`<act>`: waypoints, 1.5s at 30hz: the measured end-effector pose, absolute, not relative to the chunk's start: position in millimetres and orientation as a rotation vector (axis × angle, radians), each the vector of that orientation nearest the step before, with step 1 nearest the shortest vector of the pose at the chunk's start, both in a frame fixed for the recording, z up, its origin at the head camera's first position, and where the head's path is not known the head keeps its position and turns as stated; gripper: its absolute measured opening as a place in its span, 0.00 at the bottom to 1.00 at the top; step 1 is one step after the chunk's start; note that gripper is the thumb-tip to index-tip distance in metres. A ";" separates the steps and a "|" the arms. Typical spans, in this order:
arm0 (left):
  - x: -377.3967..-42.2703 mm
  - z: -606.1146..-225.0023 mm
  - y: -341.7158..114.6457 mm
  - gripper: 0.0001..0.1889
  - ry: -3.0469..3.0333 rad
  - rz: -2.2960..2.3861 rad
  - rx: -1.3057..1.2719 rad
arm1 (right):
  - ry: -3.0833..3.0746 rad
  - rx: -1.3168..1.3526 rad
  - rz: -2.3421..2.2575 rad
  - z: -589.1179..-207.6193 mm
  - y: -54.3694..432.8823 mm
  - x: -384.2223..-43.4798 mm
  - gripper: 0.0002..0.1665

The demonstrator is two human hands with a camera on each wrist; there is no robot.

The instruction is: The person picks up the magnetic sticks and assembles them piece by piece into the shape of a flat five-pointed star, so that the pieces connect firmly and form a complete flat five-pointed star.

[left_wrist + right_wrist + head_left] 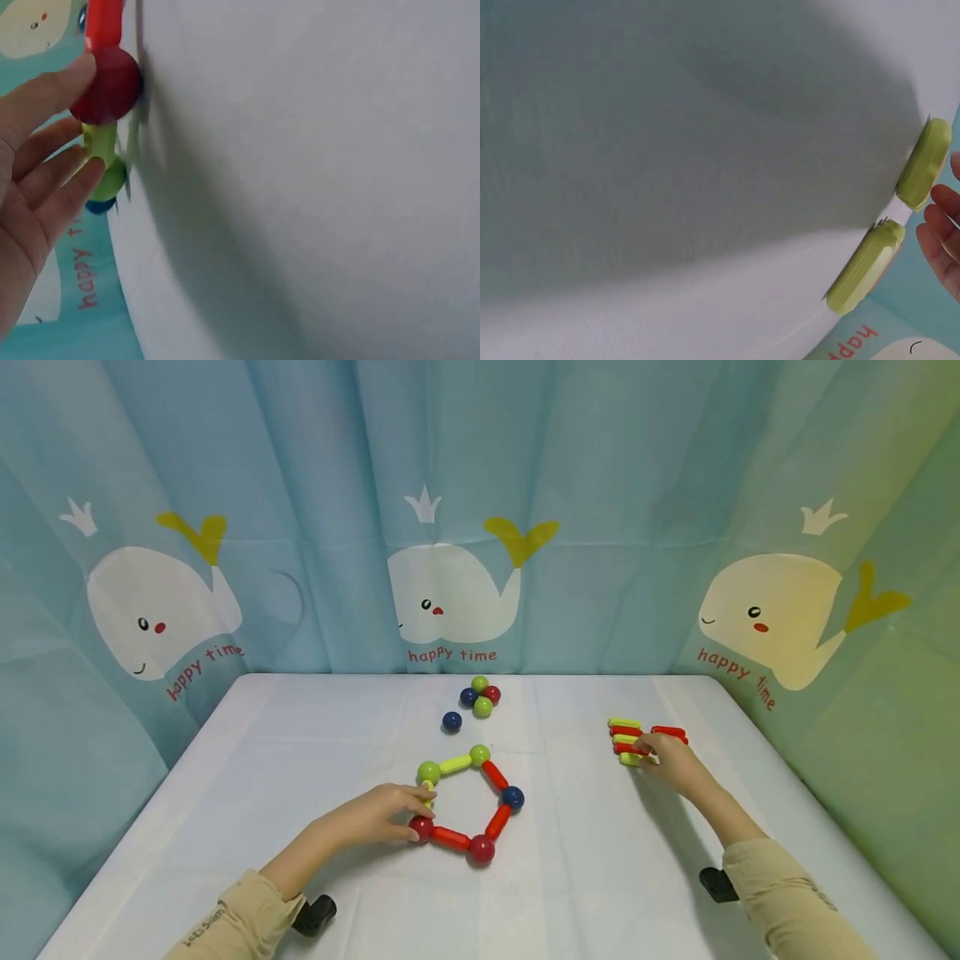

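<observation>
My left hand (378,817) holds a dark red ball (112,86) at the near left corner of a five-sided ring of balls and rods on the table. The thumb presses the ball, and the other fingers lie beside the yellow-green rod (99,141) joined to it. Red rods (451,838), another red ball (482,849), a blue ball (513,797) and green balls (480,755) form the rest of the ring. At the right, my right hand (672,764) hovers over a group of loose rods, its fingers loosely bent beside a yellow-green rod (924,165) with nothing visibly gripped.
Behind the ring lies a cluster of loose balls (483,706), with one blue ball (452,722) a little apart. Red rods (669,731) lie beyond the right hand. A whale-print curtain (600,610) encloses the white table (337,735) at the back and sides.
</observation>
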State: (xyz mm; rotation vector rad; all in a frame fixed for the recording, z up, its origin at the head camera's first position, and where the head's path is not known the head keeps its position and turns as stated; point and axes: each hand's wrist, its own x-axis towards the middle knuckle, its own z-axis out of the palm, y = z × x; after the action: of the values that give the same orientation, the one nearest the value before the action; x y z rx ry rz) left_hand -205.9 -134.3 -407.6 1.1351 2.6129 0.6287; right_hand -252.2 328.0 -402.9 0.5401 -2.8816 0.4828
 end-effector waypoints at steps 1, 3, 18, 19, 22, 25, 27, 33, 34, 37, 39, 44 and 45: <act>-207.0 -406.4 -136.5 0.17 2.621 0.621 1.136 | -2.883 0.543 0.481 -403.0 327.9 -252.3 0.10; -210.1 -405.7 -141.5 0.17 2.666 0.599 1.140 | -2.882 0.548 0.475 -403.6 328.2 -252.9 0.10; -211.7 -411.6 -120.0 0.15 2.995 0.773 0.399 | -2.953 0.497 0.444 -406.5 328.5 -254.3 0.10; -213.0 -411.2 -120.0 0.14 2.988 0.787 0.363 | -2.952 0.497 0.443 -406.1 328.3 -254.4 0.10; -218.7 -410.6 -121.9 0.11 2.994 0.824 0.339 | -2.951 0.503 0.438 -404.9 327.9 -255.0 0.10; -226.5 -409.8 -124.6 0.11 3.015 0.819 0.406 | -2.946 0.519 0.446 -403.3 327.4 -255.8 0.09; -231.6 -409.8 -125.8 0.13 2.998 0.817 0.441 | -2.947 0.526 0.452 -403.0 327.2 -256.5 0.09; -245.1 -410.2 -123.9 0.16 2.942 0.785 0.489 | -2.977 0.504 0.446 -404.4 325.2 -257.6 0.10; -246.4 -410.0 -122.7 0.16 2.947 0.770 0.488 | -2.979 0.502 0.442 -404.8 324.7 -257.9 0.10; -244.6 -409.4 -116.4 0.18 3.006 0.696 0.508 | -2.987 0.489 0.431 -406.0 323.6 -259.1 0.10; -237.2 -407.2 -108.1 0.20 3.040 0.653 0.549 | -2.997 0.483 0.433 -406.4 322.9 -259.8 0.10; -206.1 -401.7 -76.9 0.20 2.996 0.615 0.810 | -3.001 0.469 0.433 -404.3 323.9 -260.6 0.08; -201.1 -402.0 -70.9 0.19 2.976 0.611 0.865 | -2.997 0.466 0.433 -403.4 324.5 -261.0 0.07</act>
State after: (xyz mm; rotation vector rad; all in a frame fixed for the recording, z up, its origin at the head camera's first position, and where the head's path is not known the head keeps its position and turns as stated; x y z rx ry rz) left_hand -201.1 -70.9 -402.0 0.8650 2.9764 0.6110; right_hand -261.0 324.5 -403.4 0.4663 -2.9967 0.4327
